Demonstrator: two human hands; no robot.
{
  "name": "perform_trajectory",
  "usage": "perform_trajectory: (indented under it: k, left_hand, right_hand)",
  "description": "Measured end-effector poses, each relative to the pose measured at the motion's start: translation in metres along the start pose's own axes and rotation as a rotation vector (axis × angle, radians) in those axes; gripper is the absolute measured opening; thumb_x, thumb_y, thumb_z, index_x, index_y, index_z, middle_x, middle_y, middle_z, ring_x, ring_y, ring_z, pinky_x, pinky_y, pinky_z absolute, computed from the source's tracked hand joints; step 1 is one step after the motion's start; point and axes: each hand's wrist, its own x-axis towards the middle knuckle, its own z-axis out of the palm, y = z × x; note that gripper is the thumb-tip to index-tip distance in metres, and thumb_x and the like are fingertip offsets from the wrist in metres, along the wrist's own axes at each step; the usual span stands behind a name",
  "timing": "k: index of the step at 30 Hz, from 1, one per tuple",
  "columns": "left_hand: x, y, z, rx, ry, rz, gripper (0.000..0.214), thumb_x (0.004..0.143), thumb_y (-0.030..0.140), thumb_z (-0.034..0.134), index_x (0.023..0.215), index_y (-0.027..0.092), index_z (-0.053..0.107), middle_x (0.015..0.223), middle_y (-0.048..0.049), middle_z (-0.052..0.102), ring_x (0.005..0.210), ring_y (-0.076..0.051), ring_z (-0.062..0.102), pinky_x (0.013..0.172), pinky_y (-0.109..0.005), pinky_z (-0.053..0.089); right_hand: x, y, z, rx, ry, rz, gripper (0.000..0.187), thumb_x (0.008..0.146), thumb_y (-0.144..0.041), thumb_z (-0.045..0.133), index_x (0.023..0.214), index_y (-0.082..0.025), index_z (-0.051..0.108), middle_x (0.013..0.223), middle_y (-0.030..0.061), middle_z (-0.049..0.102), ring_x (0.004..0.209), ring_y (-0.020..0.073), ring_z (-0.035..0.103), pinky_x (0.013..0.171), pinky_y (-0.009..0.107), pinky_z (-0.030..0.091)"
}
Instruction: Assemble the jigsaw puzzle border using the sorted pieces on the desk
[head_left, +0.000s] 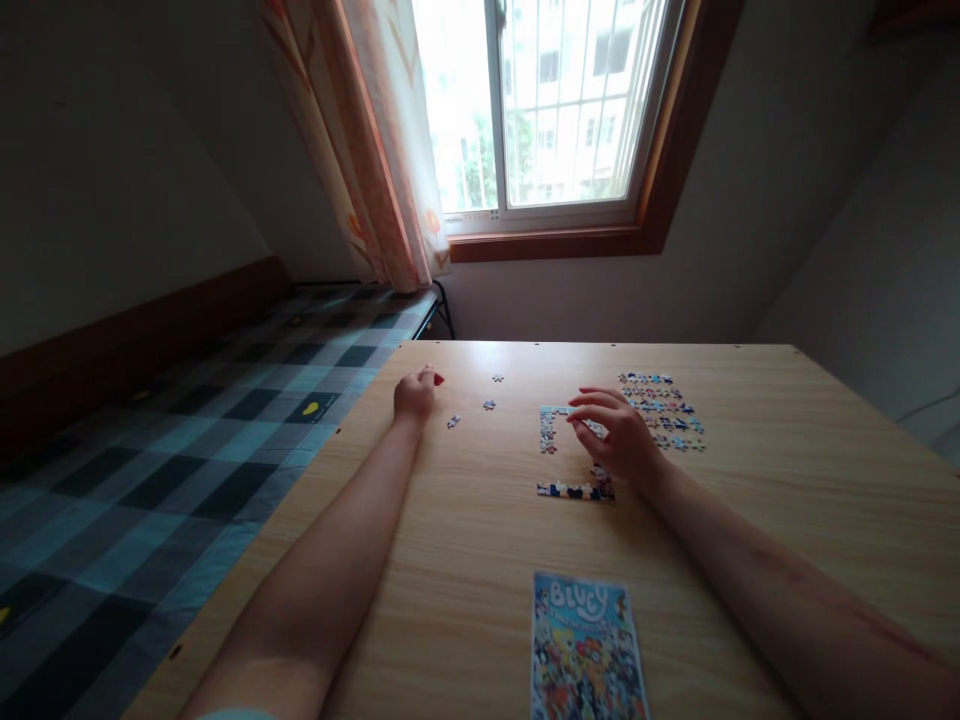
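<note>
My right hand (619, 435) rests over a partly joined jigsaw frame (559, 488) on the wooden table (465, 560); its fingers are curled and pressed onto a small piece near the frame's top edge. My left hand (415, 393) lies on the table to the left, closed in a loose fist, red nails showing; whether it holds anything is hidden. A few loose puzzle pieces (489, 404) lie between the hands. A spread of several loose pieces (664, 410) sits just right of my right hand.
A Bluey picture card (585, 650) lies at the table's near edge. A bed with a checked cover (172, 450) adjoins the table's left side. Behind are a window (555, 100) and a curtain (382, 150).
</note>
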Motion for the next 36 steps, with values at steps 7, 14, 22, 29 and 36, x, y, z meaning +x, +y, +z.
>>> perform_trajectory:
  k: [7,14,22,29,36]
  left_hand:
    - [-0.007,0.003,0.001,0.093,-0.114,0.071,0.038,0.088,0.043,0.047,0.092,0.019,0.076,0.097,-0.0059,0.077,0.09,-0.022,0.069,0.074,-0.026,0.047]
    - [-0.005,0.007,0.002,0.196,-0.241,0.132,0.035,0.088,0.041,0.054,0.112,0.024,0.074,0.109,-0.0042,0.076,0.099,-0.021,0.069,0.081,-0.024,0.049]
    - [-0.004,0.008,0.003,0.352,-0.205,0.101,0.036,0.09,0.038,0.053,0.115,0.023,0.073,0.111,-0.0067,0.075,0.102,-0.022,0.068,0.085,-0.025,0.049]
    - [0.012,0.042,0.018,0.462,-0.299,0.138,0.032,0.081,0.037,0.065,0.107,0.021,0.076,0.099,-0.0082,0.076,0.089,-0.024,0.069,0.081,-0.028,0.05]
    - [0.015,0.078,0.062,0.456,-0.4,0.293,0.027,0.072,0.033,0.074,0.097,0.024,0.079,0.098,-0.009,0.076,0.088,-0.024,0.069,0.078,-0.027,0.051]
  right_hand:
    - [0.0,0.002,0.0,-0.023,0.022,0.004,0.01,0.083,-0.017,0.063,0.081,-0.022,0.073,0.099,0.0056,0.073,0.114,0.0256,0.061,0.1,0.048,0.051]
    - [0.002,-0.001,0.0,-0.04,0.031,0.005,0.011,0.082,-0.017,0.063,0.081,-0.022,0.072,0.098,0.0047,0.074,0.113,0.0256,0.062,0.101,0.048,0.05]
    - [0.003,-0.001,0.0,-0.051,0.033,0.009,0.011,0.082,-0.016,0.063,0.081,-0.022,0.072,0.097,0.0049,0.074,0.112,0.0252,0.062,0.1,0.047,0.05]
    - [0.004,-0.002,0.001,-0.053,0.051,0.021,0.011,0.082,-0.015,0.062,0.081,-0.022,0.072,0.095,0.0047,0.073,0.11,0.0241,0.063,0.101,0.045,0.051]
    - [0.006,-0.003,-0.001,-0.043,0.053,0.002,0.012,0.083,-0.016,0.061,0.081,-0.022,0.071,0.095,0.0044,0.073,0.109,0.0242,0.063,0.099,0.046,0.052]
